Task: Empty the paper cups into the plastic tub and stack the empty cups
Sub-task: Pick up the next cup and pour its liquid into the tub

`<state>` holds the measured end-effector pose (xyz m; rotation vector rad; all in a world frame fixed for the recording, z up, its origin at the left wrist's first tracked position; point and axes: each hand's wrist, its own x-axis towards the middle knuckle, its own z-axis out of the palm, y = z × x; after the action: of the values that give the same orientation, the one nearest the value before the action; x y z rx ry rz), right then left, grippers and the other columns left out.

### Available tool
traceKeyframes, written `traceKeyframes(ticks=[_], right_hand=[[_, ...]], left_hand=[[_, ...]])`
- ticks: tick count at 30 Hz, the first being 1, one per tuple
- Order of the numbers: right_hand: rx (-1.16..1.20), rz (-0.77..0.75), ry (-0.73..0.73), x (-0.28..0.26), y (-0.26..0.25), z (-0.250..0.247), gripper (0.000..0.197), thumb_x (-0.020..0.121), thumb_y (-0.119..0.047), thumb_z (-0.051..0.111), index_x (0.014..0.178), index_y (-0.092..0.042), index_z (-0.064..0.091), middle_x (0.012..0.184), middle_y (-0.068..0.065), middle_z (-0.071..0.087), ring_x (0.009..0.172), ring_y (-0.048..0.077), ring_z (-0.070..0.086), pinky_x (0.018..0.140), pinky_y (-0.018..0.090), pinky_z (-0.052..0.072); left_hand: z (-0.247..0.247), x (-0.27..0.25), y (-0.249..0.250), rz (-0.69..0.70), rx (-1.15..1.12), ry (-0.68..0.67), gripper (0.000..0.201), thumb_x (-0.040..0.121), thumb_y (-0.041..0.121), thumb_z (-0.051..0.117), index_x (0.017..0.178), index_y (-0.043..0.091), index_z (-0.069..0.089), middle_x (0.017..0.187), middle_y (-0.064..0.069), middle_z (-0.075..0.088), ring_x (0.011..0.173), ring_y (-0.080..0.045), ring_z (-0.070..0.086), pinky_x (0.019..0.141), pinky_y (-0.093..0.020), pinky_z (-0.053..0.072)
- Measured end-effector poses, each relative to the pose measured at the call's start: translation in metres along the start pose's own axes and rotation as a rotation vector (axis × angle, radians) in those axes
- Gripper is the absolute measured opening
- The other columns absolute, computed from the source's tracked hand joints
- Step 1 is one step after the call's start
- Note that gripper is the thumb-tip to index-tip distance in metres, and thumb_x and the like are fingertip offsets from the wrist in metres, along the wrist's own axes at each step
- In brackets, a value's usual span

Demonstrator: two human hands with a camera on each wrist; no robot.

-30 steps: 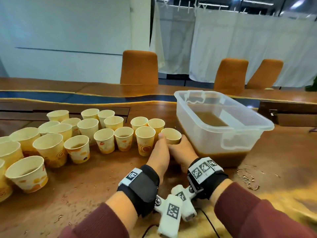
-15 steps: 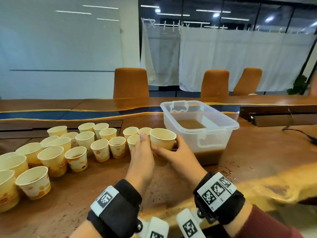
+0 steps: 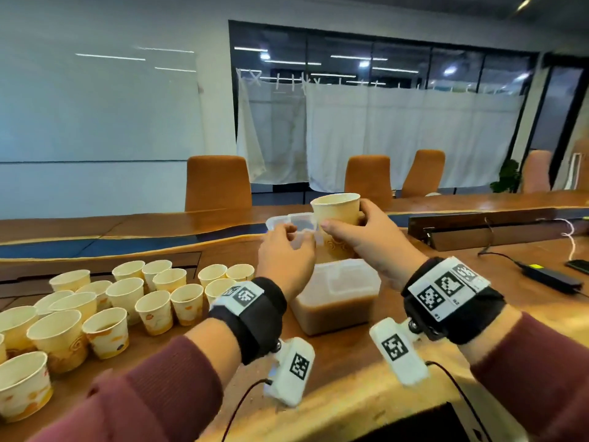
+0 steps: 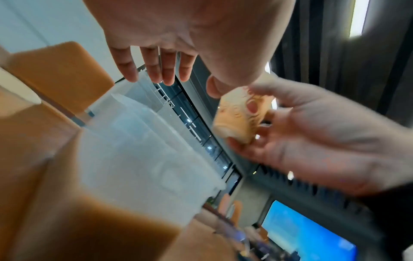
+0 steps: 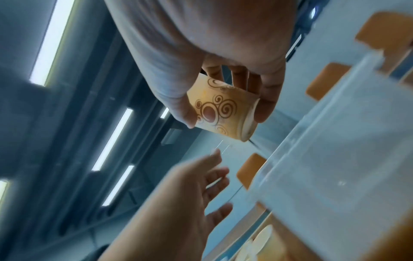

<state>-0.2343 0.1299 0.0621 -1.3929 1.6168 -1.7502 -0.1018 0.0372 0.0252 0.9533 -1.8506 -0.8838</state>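
Observation:
My right hand [image 3: 357, 231] grips an upright yellow paper cup [image 3: 336, 208] with brown swirls, raised above the clear plastic tub [image 3: 350, 275]. The same cup [image 5: 221, 109] sits between thumb and fingers in the right wrist view, and shows as the cup [image 4: 236, 120] in the left wrist view. My left hand [image 3: 287, 250] hovers just left of the cup with loose, nearly straight fingers [image 4: 156, 70], holding nothing. Brown liquid [image 3: 331, 311] fills the tub's lower part. Several more paper cups [image 3: 153, 291] stand on the table to the left; some hold brown liquid.
The wooden table [image 3: 414, 393] runs wide, with its near edge just below my wrists. A black power adapter [image 3: 548, 277] with its cable and a phone [image 3: 578, 266] lie at the right. Orange chairs [image 3: 218, 183] stand behind the table.
The right hand lifted the cup from the table up over the tub. The left hand let go of the cup and now hovers beside it. The head view tilted upward.

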Motion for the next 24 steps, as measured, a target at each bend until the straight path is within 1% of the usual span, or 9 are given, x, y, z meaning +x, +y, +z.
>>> traceKeyframes(ticks=[1,3,6,8,12,16,19,22,24], right_hand=[[-0.037,-0.006,0.007,0.008,-0.001,-0.008,0.043,0.088,-0.026,0.084,0.124,-0.022,0.061,0.111,-0.003,0.072,0.099,0.011,0.069,0.076,0.020,0.059],[-0.112,-0.010,0.017,0.025,0.000,-0.023,0.045,0.087,-0.026,0.085,0.124,-0.021,0.060,0.112,-0.001,0.071,0.103,0.014,0.069,0.084,0.027,0.059],[-0.264,-0.009,0.039,0.049,0.008,-0.040,0.047,0.085,-0.028,0.086,0.122,-0.019,0.059,0.113,0.002,0.069,0.105,0.019,0.068,0.087,0.037,0.059],[-0.371,-0.022,0.057,0.062,0.013,-0.048,0.049,0.084,-0.030,0.087,0.122,-0.018,0.059,0.112,0.001,0.068,0.103,0.019,0.066,0.085,0.038,0.060],[-0.616,-0.027,0.040,0.081,0.024,-0.056,0.051,0.084,-0.034,0.085,0.123,-0.018,0.056,0.110,0.000,0.065,0.089,0.009,0.061,0.064,0.025,0.053],[-0.768,-0.019,-0.005,0.093,0.037,-0.056,0.045,0.084,-0.031,0.082,0.118,-0.018,0.055,0.105,0.001,0.064,0.082,0.006,0.058,0.055,0.022,0.044],[-0.813,-0.007,-0.018,0.096,0.048,-0.056,0.043,0.083,-0.031,0.083,0.114,-0.018,0.057,0.100,-0.001,0.063,0.083,0.010,0.059,0.058,0.025,0.044],[-0.864,-0.010,-0.028,0.099,0.058,-0.054,0.046,0.080,-0.035,0.085,0.115,-0.018,0.059,0.106,0.004,0.065,0.094,0.024,0.062,0.072,0.036,0.050],[-0.911,-0.017,-0.034,0.101,0.061,-0.053,0.047,0.078,-0.036,0.085,0.114,-0.019,0.060,0.107,0.005,0.065,0.097,0.027,0.062,0.076,0.038,0.049]], left_hand=[[0.008,0.011,-0.006,0.026,0.125,-0.046,0.058,0.094,0.056,0.050,0.141,0.022,0.047,0.142,-0.003,0.053,0.133,-0.025,0.048,0.111,-0.046,0.042],[0.023,0.025,-0.019,0.028,0.313,-0.136,0.078,0.094,0.062,0.045,0.157,0.018,0.030,0.162,-0.006,0.033,0.149,-0.027,0.031,0.119,-0.048,0.032],[0.039,0.027,-0.040,0.030,0.475,-0.233,0.077,0.104,0.057,0.031,0.162,0.010,0.012,0.170,-0.009,0.007,0.157,-0.023,0.003,0.126,-0.046,0.014],[0.045,0.022,-0.050,0.033,0.480,-0.216,0.075,0.105,0.056,0.026,0.162,0.009,0.011,0.171,-0.008,0.001,0.157,-0.021,-0.005,0.127,-0.046,0.009],[0.046,0.022,-0.050,0.013,0.495,-0.202,0.071,0.105,0.056,0.026,0.159,0.011,0.020,0.170,-0.005,0.003,0.157,-0.020,0.000,0.126,-0.050,0.010],[0.043,0.018,-0.046,0.042,0.554,-0.190,0.066,0.104,0.057,0.027,0.149,0.009,0.037,0.165,-0.008,0.018,0.151,-0.029,0.021,0.122,-0.051,0.023],[0.042,0.014,-0.046,0.075,0.597,-0.179,0.065,0.105,0.056,0.025,0.147,0.008,0.038,0.166,-0.009,0.016,0.152,-0.029,0.020,0.122,-0.048,0.024],[0.043,0.015,-0.049,0.089,0.605,-0.169,0.064,0.105,0.057,0.023,0.145,0.010,0.040,0.165,-0.009,0.016,0.151,-0.029,0.022,0.122,-0.049,0.025],[0.044,0.016,-0.051,0.088,0.606,-0.172,0.064,0.105,0.058,0.023,0.144,0.012,0.041,0.164,-0.008,0.018,0.150,-0.030,0.023,0.121,-0.050,0.027]])
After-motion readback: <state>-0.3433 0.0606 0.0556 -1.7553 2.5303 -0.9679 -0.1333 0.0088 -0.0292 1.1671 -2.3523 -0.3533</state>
